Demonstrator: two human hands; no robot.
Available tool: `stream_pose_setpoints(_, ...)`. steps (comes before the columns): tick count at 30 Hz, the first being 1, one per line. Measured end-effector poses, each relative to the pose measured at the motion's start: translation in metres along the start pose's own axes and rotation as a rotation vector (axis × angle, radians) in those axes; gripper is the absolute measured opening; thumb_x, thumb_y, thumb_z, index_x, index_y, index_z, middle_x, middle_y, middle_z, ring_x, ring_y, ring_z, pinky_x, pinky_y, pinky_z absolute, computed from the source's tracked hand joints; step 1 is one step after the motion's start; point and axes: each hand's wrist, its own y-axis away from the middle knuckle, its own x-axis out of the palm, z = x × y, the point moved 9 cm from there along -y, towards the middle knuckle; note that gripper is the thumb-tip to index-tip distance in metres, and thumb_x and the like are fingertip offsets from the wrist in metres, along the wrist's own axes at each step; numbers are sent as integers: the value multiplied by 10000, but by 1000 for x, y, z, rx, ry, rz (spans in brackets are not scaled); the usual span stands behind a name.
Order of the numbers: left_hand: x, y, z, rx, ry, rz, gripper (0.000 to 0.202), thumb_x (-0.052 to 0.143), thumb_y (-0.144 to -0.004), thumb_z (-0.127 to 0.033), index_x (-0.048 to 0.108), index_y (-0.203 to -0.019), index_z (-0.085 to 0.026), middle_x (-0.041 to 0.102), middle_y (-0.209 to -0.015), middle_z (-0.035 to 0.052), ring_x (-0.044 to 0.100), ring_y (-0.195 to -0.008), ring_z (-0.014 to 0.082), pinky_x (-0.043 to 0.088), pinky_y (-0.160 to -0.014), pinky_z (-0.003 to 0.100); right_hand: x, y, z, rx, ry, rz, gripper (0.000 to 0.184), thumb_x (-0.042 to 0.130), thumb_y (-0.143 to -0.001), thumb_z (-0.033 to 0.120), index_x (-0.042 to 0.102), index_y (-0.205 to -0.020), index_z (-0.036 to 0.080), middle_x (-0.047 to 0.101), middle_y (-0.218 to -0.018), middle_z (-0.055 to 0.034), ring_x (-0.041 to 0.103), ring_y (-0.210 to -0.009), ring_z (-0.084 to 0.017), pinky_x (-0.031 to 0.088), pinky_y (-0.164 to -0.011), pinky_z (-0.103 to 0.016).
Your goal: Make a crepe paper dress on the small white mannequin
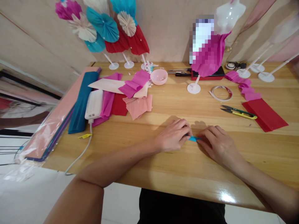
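Both my hands rest on the wooden table (163, 174) near its front edge, pinching a small strip of blue paper (193, 138) between them. My left hand (173, 135) is curled with its fingertips closed on the strip's left end. On the other side, my right hand (218, 143) has its fingers pressed together on the right end. Most of the strip is hidden under the fingers.
Yellow-handled thread snips (239, 112) and a red paper sheet (265, 114) lie to the right. A tape ring (222, 93), pink bowl (158, 76) and a stand with magenta paper (206, 56) sit behind. Stacked crepe paper (121, 96), a white power bank (94, 104) and paper fans (105, 28) are at left.
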Motion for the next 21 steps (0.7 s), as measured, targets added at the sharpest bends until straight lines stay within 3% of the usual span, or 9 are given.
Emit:
stream_pose_setpoints(8, 0, 0, 0, -11, -28, 14, 144, 487, -937, -239, 600, -1015, -194, 536, -1055, 72, 492, -1061, 209, 429, -969, 371, 0, -1, 6, -59, -18, -6, 121, 514, -950, 244, 616, -962, 181, 594, -874, -93, 538, -849, -237, 460, -754, -377)
stream_pose_setpoints(21, -2, 0, -1, 46, -100, 13, 185, 499, -953, -297, 629, -1000, -174, 585, -1083, 75, 505, -1061, 208, 415, -949, 365, -2, 1, 7, -36, 24, -4, 141, 529, -948, 260, 616, -927, 150, 594, -849, -93, 535, -834, -231, 470, -752, -373)
